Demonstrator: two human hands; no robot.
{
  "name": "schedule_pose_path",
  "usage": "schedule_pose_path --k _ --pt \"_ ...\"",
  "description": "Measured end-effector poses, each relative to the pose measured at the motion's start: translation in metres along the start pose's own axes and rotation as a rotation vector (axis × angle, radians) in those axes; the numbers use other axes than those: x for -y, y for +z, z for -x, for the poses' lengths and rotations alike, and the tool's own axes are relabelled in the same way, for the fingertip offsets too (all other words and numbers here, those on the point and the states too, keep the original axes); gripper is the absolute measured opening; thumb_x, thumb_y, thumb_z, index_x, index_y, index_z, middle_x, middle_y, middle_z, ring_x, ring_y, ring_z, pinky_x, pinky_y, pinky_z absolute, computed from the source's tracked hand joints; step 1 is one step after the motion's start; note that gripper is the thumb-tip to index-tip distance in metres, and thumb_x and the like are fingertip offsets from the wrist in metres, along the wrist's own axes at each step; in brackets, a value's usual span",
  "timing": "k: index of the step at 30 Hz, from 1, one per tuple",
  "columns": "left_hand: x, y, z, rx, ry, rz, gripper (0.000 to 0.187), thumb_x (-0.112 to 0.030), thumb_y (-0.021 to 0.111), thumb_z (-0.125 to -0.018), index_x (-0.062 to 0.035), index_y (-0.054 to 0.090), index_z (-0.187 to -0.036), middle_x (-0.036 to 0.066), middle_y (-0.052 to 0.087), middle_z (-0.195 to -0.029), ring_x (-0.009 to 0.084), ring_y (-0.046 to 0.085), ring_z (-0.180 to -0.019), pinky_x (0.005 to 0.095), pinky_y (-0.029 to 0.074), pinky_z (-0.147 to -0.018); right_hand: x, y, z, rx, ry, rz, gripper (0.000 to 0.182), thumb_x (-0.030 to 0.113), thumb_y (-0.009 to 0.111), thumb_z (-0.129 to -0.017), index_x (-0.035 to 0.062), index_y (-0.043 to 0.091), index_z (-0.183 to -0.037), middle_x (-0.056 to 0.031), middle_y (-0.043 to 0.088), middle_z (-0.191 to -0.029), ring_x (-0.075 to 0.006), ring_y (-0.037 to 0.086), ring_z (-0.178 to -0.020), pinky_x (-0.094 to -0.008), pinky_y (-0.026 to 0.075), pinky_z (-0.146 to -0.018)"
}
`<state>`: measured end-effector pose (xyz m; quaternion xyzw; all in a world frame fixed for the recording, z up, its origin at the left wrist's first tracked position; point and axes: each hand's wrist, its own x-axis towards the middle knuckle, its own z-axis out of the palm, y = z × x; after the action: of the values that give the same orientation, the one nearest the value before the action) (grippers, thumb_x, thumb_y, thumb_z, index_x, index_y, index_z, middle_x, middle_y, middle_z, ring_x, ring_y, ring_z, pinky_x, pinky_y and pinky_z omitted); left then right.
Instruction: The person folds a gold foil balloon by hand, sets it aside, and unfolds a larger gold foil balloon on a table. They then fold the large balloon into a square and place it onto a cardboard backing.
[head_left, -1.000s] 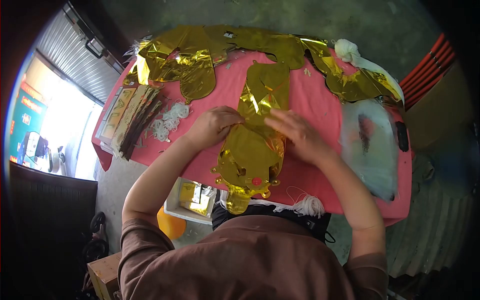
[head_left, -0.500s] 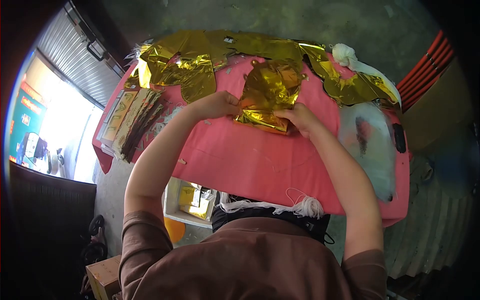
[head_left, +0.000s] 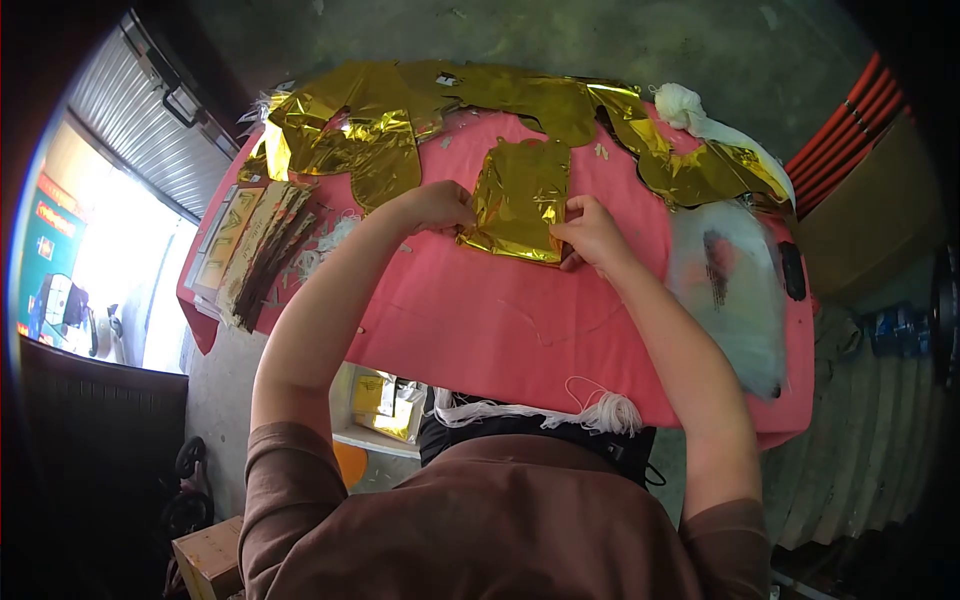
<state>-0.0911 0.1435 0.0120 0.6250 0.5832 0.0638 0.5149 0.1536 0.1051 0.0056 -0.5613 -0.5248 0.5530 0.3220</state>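
A shiny gold foil piece (head_left: 518, 195), roughly rectangular, lies over the pink cloth (head_left: 460, 310) between my hands. Its lower left edge is pinched by my left hand (head_left: 441, 207), fingers closed. At the lower right edge, my right hand (head_left: 586, 232) has its thumb and fingers closed on the same foil. Larger gold foil sheets (head_left: 385, 150) with curved cut edges spread along the far side of the table, and their lower rim comes close to the held piece.
Paper stacks (head_left: 262, 240) stand at the left, beside pale scraps. White string (head_left: 610, 412) hangs at the near edge above a white box (head_left: 350, 420) of foil packets. A clear plastic bag (head_left: 735, 300), a dark object (head_left: 793, 273) and a white bundle (head_left: 680, 106) are at the right.
The foil piece now looks flatter and smoother, and its top edge is lower and straighter. Both hands still grip its lower sides. The whole view has shifted slightly.
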Motion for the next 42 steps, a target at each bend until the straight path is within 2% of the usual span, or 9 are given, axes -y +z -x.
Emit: schedule_pose_path --k 11,14,16,22,29,31,32,34,42 --pt "0.002 0.013 0.030 -0.237 0.111 0.039 0.030 -0.017 0.064 -0.073 0.0007 0.060 -0.096 0.006 0.062 -0.067 0.0137 0.058 -0.058 0.0256 0.045 -0.052 0.007 -0.003 -0.008 0.066 0.125 0.067 0.039 0.005 0.061 -0.079 -0.0011 0.038 -0.110 -0.0125 0.059 -0.080 -0.0176 0.059 -0.054 -0.0298 0.051 -0.040" --pt "0.000 0.026 0.048 -0.600 0.255 -0.282 0.022 -0.019 0.063 -0.075 -0.0011 0.061 -0.088 0.012 0.066 -0.081 0.0257 0.063 -0.072 0.0348 0.050 -0.066 0.010 -0.007 -0.012 0.128 0.190 0.070 0.036 0.005 0.062 -0.079 0.0001 0.040 -0.107 -0.0109 0.059 -0.080 -0.0162 0.059 -0.055 -0.0297 0.052 -0.041" --pt "0.002 0.040 0.049 -0.706 0.774 -0.518 0.022 -0.019 0.059 -0.082 -0.0027 0.061 -0.096 0.015 0.062 -0.107 0.0310 0.057 -0.102 0.0385 0.045 -0.086 0.007 -0.008 -0.017 0.174 0.214 0.069 0.034 0.006 0.062 -0.079 0.0010 0.041 -0.106 -0.0097 0.059 -0.080 -0.0152 0.059 -0.055 -0.0296 0.052 -0.042" --pt "0.015 0.067 0.037 -0.369 0.881 -0.718 0.045 -0.029 0.049 -0.090 -0.0083 0.045 -0.130 0.014 0.041 -0.137 0.0309 0.031 -0.132 0.0431 0.026 -0.107 0.006 -0.008 -0.017 0.158 0.217 0.046 0.035 0.007 0.062 -0.080 0.0016 0.041 -0.107 -0.0098 0.059 -0.080 -0.0151 0.059 -0.055 -0.0292 0.053 -0.044" --pt "0.019 0.069 0.032 -0.364 0.867 -0.786 0.049 -0.033 0.047 -0.091 -0.0098 0.041 -0.134 0.012 0.036 -0.141 0.0295 0.029 -0.133 0.0442 0.022 -0.108 0.006 -0.005 -0.004 0.083 0.135 0.030 0.038 0.009 0.062 -0.080 0.0014 0.040 -0.109 -0.0099 0.059 -0.078 -0.0182 0.059 -0.054 -0.0306 0.051 -0.045" --pt "0.020 0.070 0.032 -0.391 0.859 -0.799 0.049 -0.034 0.047 -0.091 -0.0098 0.041 -0.134 0.012 0.037 -0.141 0.0297 0.030 -0.132 0.0445 0.023 -0.108 -0.004 -0.002 -0.002 -0.260 -0.420 0.601 0.036 0.013 0.063 -0.080 -0.0001 0.043 -0.107 -0.0112 0.059 -0.088 -0.0242 0.062 -0.070 -0.0368 0.051 -0.060" --pt "0.020 0.071 0.032 -0.391 0.861 -0.800 0.049 -0.034 0.047 -0.091 -0.0098 0.041 -0.134 0.012 0.037 -0.141 0.0297 0.030 -0.132 0.0445 0.023 -0.108 -0.006 0.001 0.004 -0.262 -0.420 0.601 0.036 0.013 0.063 -0.080 -0.0001 0.043 -0.107 -0.0112 0.059 -0.088 -0.0242 0.062 -0.070 -0.0368 0.051 -0.060" --pt "0.019 0.071 0.032 -0.403 0.860 -0.789 0.049 -0.034 0.047 -0.091 -0.0094 0.043 -0.133 0.012 0.038 -0.140 0.0299 0.031 -0.132 0.0446 0.023 -0.108 -0.007 0.011 0.016 -0.325 -0.875 0.980 0.037 0.018 0.061 -0.082 -0.0012 0.047 -0.109 -0.0142 0.055 -0.105 -0.0291 0.056 -0.095 -0.0424 0.044 -0.082" --pt "0.016 0.067 0.035 -0.332 0.835 -0.778 0.052 -0.032 0.048 -0.091 -0.0067 0.038 -0.136 0.014 0.036 -0.141 0.0324 0.026 -0.134 0.0462 0.020 -0.109 -0.033 0.033 0.010 -0.117 -0.780 1.088 0.057 0.033 0.044 -0.092 -0.0045 0.033 -0.133 -0.0220 0.033 -0.138 -0.0337 0.027 -0.132 -0.0445 0.018 -0.110"
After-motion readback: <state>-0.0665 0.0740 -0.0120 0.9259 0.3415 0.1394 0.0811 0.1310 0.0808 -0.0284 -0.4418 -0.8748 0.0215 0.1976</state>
